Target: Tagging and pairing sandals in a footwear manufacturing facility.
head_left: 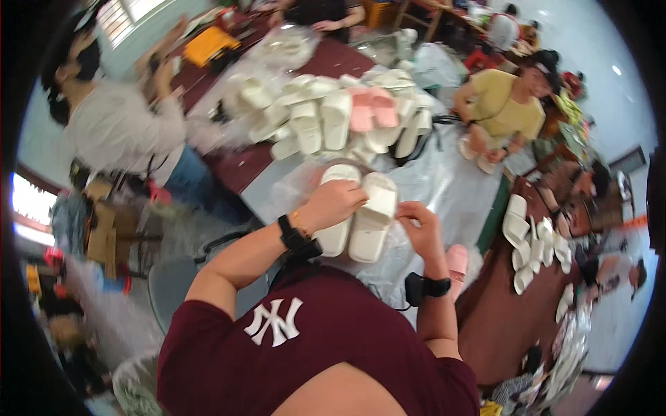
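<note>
A pair of white slide slippers lies side by side in front of me on the table, toes pointing away. My left hand point(338, 206) reaches over the left slipper point(335, 239), its fingers bent together and their tips by the strap of the right slipper point(368, 243). What they grip, if anything, is too blurred to tell. At the outer edge of that strap is my right hand point(422, 227), with thumb and fingers pinched. Anything between them is too small to make out. Clear plastic film point(295, 186) lies beside and under the pair.
A heap of white slippers point(305, 125) with a pink pair point(372, 108) on top covers the table beyond. Another pink slipper point(456, 262) lies by my right forearm. Co-workers sit around the table; more white slippers point(524, 249) are on a brown table at right.
</note>
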